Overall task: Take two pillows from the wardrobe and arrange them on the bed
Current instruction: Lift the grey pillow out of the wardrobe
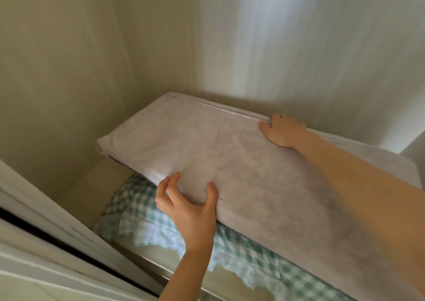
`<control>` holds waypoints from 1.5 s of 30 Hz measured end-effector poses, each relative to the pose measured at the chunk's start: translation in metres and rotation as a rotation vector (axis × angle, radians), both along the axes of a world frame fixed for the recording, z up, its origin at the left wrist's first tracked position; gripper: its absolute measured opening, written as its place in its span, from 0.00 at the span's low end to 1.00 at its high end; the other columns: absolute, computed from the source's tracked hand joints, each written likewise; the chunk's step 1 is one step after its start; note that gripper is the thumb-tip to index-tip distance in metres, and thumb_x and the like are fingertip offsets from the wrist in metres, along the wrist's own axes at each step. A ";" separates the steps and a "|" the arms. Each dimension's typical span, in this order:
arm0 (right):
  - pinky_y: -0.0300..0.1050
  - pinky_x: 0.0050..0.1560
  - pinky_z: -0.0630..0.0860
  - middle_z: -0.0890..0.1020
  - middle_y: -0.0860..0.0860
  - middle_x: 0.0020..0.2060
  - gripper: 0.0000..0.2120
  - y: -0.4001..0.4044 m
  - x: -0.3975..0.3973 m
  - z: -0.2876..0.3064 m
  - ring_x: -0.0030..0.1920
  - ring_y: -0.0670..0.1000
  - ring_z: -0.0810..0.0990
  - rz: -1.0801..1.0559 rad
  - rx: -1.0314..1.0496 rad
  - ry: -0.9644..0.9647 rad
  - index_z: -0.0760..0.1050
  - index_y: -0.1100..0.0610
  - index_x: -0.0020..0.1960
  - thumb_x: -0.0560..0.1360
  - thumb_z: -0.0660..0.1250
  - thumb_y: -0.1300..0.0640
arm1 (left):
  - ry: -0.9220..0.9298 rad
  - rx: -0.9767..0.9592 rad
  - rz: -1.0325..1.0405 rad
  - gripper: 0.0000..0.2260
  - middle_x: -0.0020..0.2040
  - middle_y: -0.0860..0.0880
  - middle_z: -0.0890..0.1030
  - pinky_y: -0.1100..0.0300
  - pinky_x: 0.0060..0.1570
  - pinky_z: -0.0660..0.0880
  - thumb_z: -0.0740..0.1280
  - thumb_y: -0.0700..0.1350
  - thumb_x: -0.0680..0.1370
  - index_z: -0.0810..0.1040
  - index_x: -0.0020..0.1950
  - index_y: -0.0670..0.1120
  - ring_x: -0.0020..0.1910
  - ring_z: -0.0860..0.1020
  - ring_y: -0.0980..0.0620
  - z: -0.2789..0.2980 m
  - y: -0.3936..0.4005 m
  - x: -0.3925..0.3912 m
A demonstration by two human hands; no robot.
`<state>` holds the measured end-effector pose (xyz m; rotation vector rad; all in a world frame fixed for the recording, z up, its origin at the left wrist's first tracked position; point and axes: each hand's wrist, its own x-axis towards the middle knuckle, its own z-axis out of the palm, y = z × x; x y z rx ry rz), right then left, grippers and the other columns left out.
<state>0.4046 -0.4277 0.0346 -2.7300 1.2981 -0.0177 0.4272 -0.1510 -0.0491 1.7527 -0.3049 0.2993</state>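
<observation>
The left hand (187, 205) is spread wide, thumb and fingers splayed and curled, pressing into the near long edge of the white pillow (230, 153) from the front, so that the fabric dimples and bunches between thumb and forefinger; it clasps the edge loosely rather than pinching it closed; the right hand (281, 130) reaches across the top of the same pillow, forearm lying along its upper face, with the fingers hooked over the far long edge by the seam, where they fold down out of sight, so how tightly they close cannot be told; the thumb lies flat on the top surface. The pillow is pale, white to faintly lilac, with a mottled texture and a piped seam running along its far side; it is long and plump, its left corner slightly rounded and raised, its right end running out beneath the right arm. It lies inside the wardrobe (69, 70), against the back wall and near the left side wall, resting on top of a green-and-white checked pillow (138, 208) with a scalloped frill, which juts out below it over the front of the shelf (165, 268); the wardrobe door frame (57, 231) crosses the lower left corner.
</observation>
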 end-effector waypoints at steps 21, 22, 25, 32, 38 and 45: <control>0.55 0.55 0.70 0.78 0.60 0.54 0.27 0.067 -0.024 0.043 0.56 0.62 0.76 -0.045 -0.462 -0.270 0.73 0.58 0.61 0.75 0.55 0.38 | 0.754 -0.427 -0.140 0.45 0.72 0.48 0.68 0.45 0.69 0.70 0.80 0.51 0.67 0.55 0.75 0.53 0.68 0.71 0.47 0.014 0.008 -0.037; 0.55 0.54 0.70 0.78 0.60 0.54 0.27 0.071 -0.028 0.044 0.55 0.62 0.76 -0.058 -0.476 -0.280 0.73 0.58 0.61 0.75 0.55 0.38 | 0.752 -0.435 -0.144 0.45 0.72 0.49 0.67 0.45 0.69 0.70 0.80 0.52 0.66 0.55 0.74 0.54 0.68 0.71 0.47 0.016 0.010 -0.035; 0.55 0.55 0.70 0.79 0.61 0.54 0.27 0.078 -0.045 0.047 0.55 0.63 0.76 -0.119 -0.448 -0.309 0.73 0.59 0.60 0.75 0.56 0.39 | 0.703 -0.439 -0.165 0.46 0.72 0.50 0.68 0.44 0.68 0.70 0.81 0.53 0.65 0.56 0.75 0.55 0.68 0.71 0.46 0.031 0.016 -0.033; 0.57 0.56 0.69 0.78 0.63 0.56 0.27 0.093 -0.090 0.051 0.57 0.64 0.74 -0.196 -0.264 -0.420 0.72 0.63 0.59 0.78 0.53 0.40 | 0.484 -0.386 -0.192 0.45 0.65 0.56 0.72 0.50 0.59 0.76 0.80 0.54 0.66 0.57 0.76 0.59 0.61 0.75 0.51 0.072 0.037 -0.048; 0.61 0.59 0.66 0.73 0.66 0.62 0.25 0.121 -0.139 0.070 0.62 0.67 0.69 -0.299 -0.169 -0.637 0.68 0.65 0.63 0.78 0.54 0.44 | 0.286 -0.354 -0.172 0.45 0.67 0.60 0.71 0.47 0.63 0.75 0.80 0.56 0.65 0.58 0.75 0.61 0.63 0.74 0.54 0.108 0.062 -0.094; 0.60 0.60 0.64 0.71 0.67 0.63 0.29 0.171 -0.191 0.078 0.61 0.68 0.69 -0.353 -0.050 -0.835 0.66 0.63 0.66 0.78 0.53 0.41 | 0.087 -0.313 -0.072 0.44 0.69 0.61 0.71 0.55 0.58 0.76 0.79 0.59 0.66 0.59 0.76 0.61 0.63 0.74 0.57 0.140 0.111 -0.164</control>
